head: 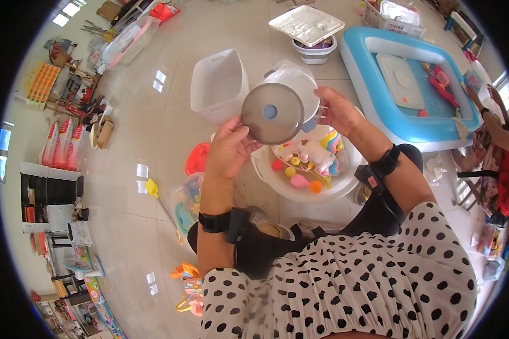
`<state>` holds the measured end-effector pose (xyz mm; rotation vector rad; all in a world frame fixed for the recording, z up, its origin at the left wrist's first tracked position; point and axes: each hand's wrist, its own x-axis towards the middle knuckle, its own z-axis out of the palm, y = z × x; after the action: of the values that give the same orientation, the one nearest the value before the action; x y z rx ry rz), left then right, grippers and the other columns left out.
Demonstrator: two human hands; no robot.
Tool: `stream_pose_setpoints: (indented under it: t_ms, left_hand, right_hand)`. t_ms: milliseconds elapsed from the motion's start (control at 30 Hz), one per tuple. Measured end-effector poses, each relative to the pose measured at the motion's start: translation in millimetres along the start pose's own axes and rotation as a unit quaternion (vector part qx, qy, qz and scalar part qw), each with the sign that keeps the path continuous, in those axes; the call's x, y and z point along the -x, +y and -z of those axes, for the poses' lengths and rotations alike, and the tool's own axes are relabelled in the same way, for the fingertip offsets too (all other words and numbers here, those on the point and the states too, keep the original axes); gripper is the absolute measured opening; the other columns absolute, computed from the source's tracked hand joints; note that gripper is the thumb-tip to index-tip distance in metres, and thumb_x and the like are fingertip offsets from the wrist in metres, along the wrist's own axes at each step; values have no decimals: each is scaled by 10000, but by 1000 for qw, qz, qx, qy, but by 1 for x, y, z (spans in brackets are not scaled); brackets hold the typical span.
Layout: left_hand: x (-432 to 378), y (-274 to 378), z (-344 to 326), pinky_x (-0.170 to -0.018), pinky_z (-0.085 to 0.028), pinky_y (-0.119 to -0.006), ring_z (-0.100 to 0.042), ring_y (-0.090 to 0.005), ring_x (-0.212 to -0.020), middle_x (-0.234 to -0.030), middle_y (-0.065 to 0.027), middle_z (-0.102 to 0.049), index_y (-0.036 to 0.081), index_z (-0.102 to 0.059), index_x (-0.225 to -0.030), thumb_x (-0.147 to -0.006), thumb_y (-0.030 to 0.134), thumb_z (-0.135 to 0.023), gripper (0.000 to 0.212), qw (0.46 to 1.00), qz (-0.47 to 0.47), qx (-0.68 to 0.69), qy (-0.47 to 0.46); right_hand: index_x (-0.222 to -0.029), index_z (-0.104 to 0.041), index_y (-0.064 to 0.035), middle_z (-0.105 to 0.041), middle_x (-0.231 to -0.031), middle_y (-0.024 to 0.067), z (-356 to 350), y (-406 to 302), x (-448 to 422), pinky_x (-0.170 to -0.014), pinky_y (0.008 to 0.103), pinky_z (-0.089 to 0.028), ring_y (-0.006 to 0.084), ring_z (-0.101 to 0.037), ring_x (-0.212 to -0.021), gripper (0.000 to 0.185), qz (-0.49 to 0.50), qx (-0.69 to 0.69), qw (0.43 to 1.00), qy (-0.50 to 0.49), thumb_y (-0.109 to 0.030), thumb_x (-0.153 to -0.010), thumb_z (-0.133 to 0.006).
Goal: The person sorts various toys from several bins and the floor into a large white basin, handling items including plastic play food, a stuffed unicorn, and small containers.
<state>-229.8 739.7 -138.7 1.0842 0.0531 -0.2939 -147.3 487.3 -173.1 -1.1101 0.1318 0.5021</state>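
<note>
My left hand [233,144] grips the edge of a round grey translucent lid [273,127] with a blue-grey knob at its centre. Behind the lid is a white round container [309,91] with blue-grey side handles, partly wrapped in clear plastic. My right hand [337,110] holds that container by its right side. The lid hides part of the container's opening. Below both hands stands a white basin [335,195] with small coloured toys and a unicorn-shaped item [318,154] in it.
A white bin [218,84] stands beyond my left hand. At the right is a blue inflatable pool [390,123] holding a doll and a white lid; another person's arm [498,125] reaches over its edge. A yellow toy shovel [152,187] and toy containers lie on the left.
</note>
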Motion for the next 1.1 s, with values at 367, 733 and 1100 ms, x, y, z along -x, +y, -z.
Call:
stream_pose_setpoints:
  t_ms: [367, 733, 1100]
  left_hand:
    - [-8, -16, -3, -740, -480, -293, -519, -120, -929, -1122, -45, -510, 73, -417, -1238, -891, 177, -473, 366, 973, -47, -161, 160]
    - [-13, -26, -14, -834, -490, -463, -465, -267, -1141, -1319, -83, -357, 154, -200, -1375, -931, 206, -421, 499, 998, -16, -41, 52]
    - [-17, -35, -18, -1000, -338, -339, -397, -228, -1196, -1318, -125, -352, 33, -195, -1367, -707, -9, -629, 791, 976, -178, -124, 19]
  right_hand:
    - [-1207, -399, -80, -514, -963, 68, -24, 15, 9, -684, 321, -464, 176, -532, -830, 543, -24, 28, 998, -57, -318, -779, -634]
    - [-1337, -260, -62, -482, -1111, 116, -25, 12, 23, -797, 344, -453, 194, -488, -1010, 838, 23, 116, 989, -89, -314, -703, -749]
    - [-1259, -370, -25, -512, -1120, 82, -28, 14, 28, -945, 297, -378, 175, -475, -1068, 681, 138, 101, 975, -144, -65, -688, -740]
